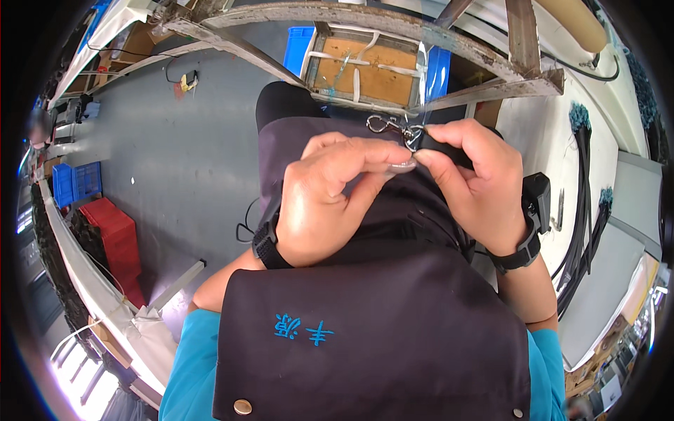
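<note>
Over my lap, both hands work close together at a silver metal snap hook [383, 125] with a small metal ring [414, 138] at its end. My left hand [330, 193] pinches at the lower end of this metal piece, thumb and forefinger closed; exactly what lies between the tips is partly hidden. With thumb and bent forefinger, my right hand [481, 175] grips a black strap [449, 149] right beside the ring. The hook points left and away, free of the fingers. My right palm hides part of the strap.
Ahead stands a worn wooden frame [393, 31], with blue crates [439, 70] and a tan board behind it. Black straps with teal ends [581, 140] hang over the white table [547, 151] at right. Red bins [116, 242] and a blue crate [77, 182] stand left.
</note>
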Available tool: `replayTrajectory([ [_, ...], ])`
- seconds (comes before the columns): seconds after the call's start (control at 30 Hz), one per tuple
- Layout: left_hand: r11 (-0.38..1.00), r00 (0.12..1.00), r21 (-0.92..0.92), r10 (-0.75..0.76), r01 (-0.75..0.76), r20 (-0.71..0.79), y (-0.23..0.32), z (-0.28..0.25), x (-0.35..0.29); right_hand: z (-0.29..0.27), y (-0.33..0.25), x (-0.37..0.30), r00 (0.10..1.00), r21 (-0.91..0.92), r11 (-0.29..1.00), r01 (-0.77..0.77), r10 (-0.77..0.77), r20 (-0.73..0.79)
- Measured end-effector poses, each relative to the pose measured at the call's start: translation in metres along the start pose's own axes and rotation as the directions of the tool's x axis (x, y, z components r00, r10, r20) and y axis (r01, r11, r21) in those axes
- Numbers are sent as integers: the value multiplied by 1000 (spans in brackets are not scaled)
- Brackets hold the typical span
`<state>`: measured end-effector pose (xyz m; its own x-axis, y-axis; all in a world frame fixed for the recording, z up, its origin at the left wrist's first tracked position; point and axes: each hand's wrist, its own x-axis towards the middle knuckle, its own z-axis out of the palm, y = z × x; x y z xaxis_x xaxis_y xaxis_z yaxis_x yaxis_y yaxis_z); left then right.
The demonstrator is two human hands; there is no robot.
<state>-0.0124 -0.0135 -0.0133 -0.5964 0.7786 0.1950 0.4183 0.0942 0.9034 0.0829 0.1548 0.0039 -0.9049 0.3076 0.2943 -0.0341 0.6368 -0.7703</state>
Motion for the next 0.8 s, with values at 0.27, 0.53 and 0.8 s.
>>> replayTrajectory([
  [0.27, 878, 947, 385, 319, -283, -34, 4, -5, 9, 3, 2, -2, 999, -43, 999, 32, -32, -5],
  [0.53, 992, 991, -24, 124, -125, -48, -1, -2, 28, -4, 3, -3, 977, -52, 983, 178, -170, 128],
  [0.8, 665, 903, -616, -369, 423, 222, -5, 7, 25, 5, 3, -20, 993, 2, 994, 105, -105, 52],
])
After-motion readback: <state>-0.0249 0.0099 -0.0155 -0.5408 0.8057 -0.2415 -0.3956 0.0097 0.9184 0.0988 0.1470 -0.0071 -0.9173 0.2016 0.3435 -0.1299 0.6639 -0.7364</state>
